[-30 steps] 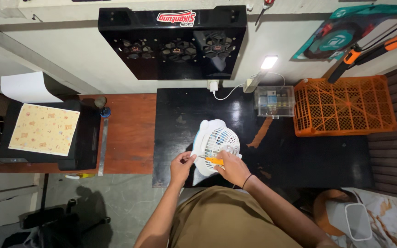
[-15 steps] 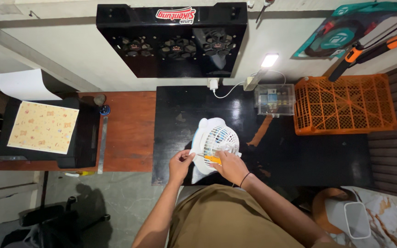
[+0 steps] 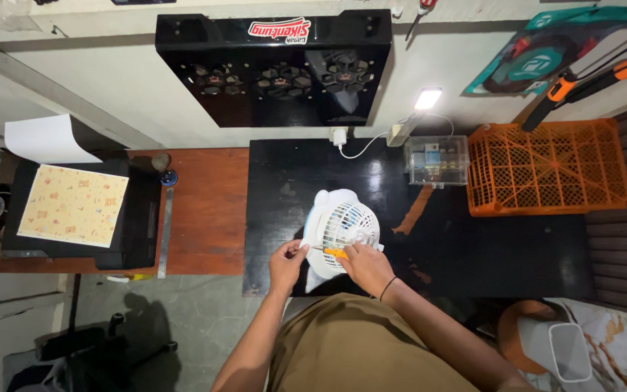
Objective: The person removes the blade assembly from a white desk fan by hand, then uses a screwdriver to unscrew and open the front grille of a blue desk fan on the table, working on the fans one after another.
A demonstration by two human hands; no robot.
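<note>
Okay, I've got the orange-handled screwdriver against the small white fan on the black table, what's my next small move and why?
Probably steady the small white plastic fan with the left hand and turn the orange-handled screwdriver in the right hand. Its tip already sits at the fan's lower edge, with the left fingers beside it, so the tool seems placed; whether it is seated cannot be seen.

You see a sharp but dim picture: a small lamp [image 3: 427, 99] glares on the glossy black table [image 3: 473, 247], edges bend outward.
</note>
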